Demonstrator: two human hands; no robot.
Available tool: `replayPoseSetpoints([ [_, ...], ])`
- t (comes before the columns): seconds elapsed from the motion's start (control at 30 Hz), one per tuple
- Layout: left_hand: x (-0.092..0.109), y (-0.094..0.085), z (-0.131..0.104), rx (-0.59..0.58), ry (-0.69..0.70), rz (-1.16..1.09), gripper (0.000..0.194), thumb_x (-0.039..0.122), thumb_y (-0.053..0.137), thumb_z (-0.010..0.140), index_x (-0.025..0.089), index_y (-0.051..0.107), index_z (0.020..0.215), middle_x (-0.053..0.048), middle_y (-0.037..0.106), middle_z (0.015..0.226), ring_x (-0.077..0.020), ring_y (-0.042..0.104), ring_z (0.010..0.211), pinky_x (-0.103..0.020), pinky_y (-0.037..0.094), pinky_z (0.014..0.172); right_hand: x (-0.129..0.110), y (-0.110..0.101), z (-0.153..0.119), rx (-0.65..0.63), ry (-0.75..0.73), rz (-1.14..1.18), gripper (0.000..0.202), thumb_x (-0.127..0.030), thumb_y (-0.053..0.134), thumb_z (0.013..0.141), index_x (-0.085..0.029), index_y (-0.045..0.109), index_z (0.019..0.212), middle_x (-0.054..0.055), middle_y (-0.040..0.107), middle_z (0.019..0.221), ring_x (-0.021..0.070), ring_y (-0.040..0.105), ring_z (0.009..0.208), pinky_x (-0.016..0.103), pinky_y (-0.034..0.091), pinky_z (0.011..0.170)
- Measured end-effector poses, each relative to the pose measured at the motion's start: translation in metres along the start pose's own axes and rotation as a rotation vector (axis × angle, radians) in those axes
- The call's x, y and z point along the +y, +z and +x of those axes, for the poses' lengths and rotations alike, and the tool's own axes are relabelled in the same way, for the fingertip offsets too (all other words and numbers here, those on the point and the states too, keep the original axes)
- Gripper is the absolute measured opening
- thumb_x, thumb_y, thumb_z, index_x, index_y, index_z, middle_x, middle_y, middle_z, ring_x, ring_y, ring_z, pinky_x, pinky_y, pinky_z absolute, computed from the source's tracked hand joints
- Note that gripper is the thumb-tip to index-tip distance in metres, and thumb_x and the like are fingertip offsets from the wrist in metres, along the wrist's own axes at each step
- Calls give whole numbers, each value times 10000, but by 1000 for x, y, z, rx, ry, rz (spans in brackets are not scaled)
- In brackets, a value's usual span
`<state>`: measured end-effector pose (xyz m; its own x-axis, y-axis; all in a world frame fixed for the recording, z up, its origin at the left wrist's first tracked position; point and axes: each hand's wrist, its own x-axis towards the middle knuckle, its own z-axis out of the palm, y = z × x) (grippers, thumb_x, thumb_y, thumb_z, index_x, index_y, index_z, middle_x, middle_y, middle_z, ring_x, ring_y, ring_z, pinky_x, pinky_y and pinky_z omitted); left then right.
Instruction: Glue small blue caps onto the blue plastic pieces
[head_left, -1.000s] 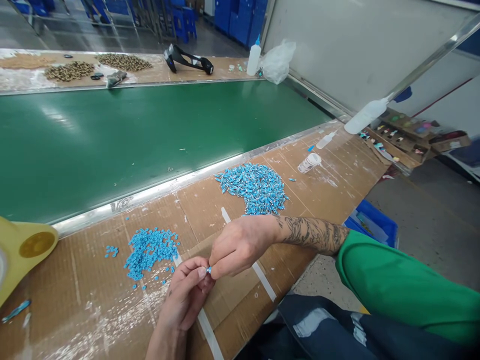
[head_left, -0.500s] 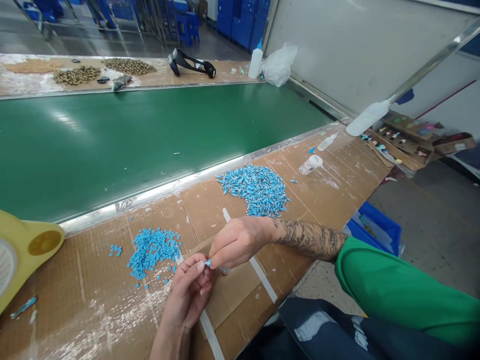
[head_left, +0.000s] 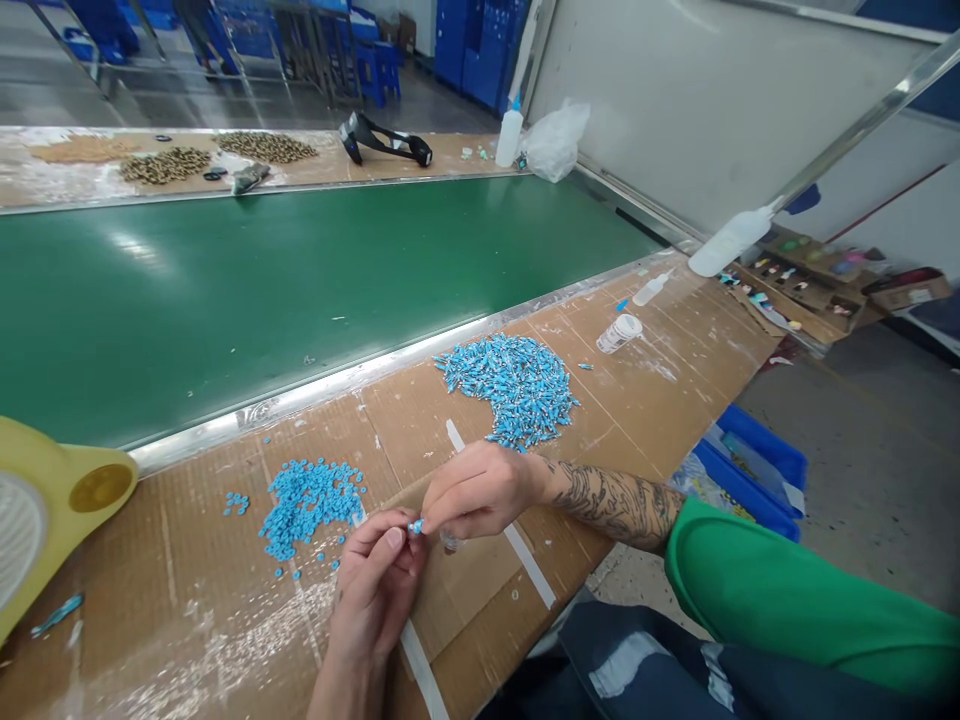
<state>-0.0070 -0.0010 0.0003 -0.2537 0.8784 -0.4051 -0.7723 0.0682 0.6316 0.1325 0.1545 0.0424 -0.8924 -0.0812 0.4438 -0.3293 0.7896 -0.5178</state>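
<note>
My left hand (head_left: 381,575) and my right hand (head_left: 480,490) meet above a cardboard pad. Between their fingertips is a small blue-and-white piece (head_left: 415,526), pinched from both sides; its exact shape is too small to make out. A small clear object (head_left: 449,541) shows just below my right hand, partly hidden. Left of my hands lies a loose heap of small blue rings (head_left: 307,500). Beyond my right hand is a bigger pile of slender blue-and-silver pieces (head_left: 517,385).
A green belt (head_left: 300,270) runs behind the cardboard-covered bench (head_left: 187,600). A yellow device (head_left: 97,480) stands at the left edge. A white tub (head_left: 619,333) and a squeeze bottle (head_left: 651,289) lie at the right. Blue bins (head_left: 757,470) sit below the bench.
The view has shifted slightly. Both hands stay together at nearly the same spot, still pinching the small piece, with the right hand's fingers slightly changed.
</note>
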Motion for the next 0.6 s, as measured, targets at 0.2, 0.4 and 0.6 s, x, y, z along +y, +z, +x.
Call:
replayPoseSetpoints([
  [0.2, -1, 0, -1, -11, 89, 23, 243, 300, 849, 631, 184, 761, 825, -43, 688, 748, -104, 570, 568, -211, 452, 505, -2, 8, -6, -28, 91, -13, 178, -217, 571, 928, -126, 681, 1036, 87, 720, 965, 99, 648, 999, 195, 489, 891],
  [0.4, 1, 4, -1, -98, 214, 144, 300, 311, 869, 604, 208, 765, 865, -14, 649, 608, -104, 546, 501, -227, 442, 517, -2, 14, 0, -26, 99, -92, 189, -261, 597, 925, -159, 715, 1031, 58, 663, 780, 131, 591, 827, 257, 460, 833],
  [0.6, 6, -8, -25, 170, 351, 446, 231, 290, 865, 615, 207, 740, 791, -22, 725, 748, -128, 620, 623, -208, 499, 597, -7, 9, -4, 46, 92, -126, 337, -343, 513, 964, -145, 650, 1199, 37, 616, 776, 133, 538, 788, 248, 457, 795],
])
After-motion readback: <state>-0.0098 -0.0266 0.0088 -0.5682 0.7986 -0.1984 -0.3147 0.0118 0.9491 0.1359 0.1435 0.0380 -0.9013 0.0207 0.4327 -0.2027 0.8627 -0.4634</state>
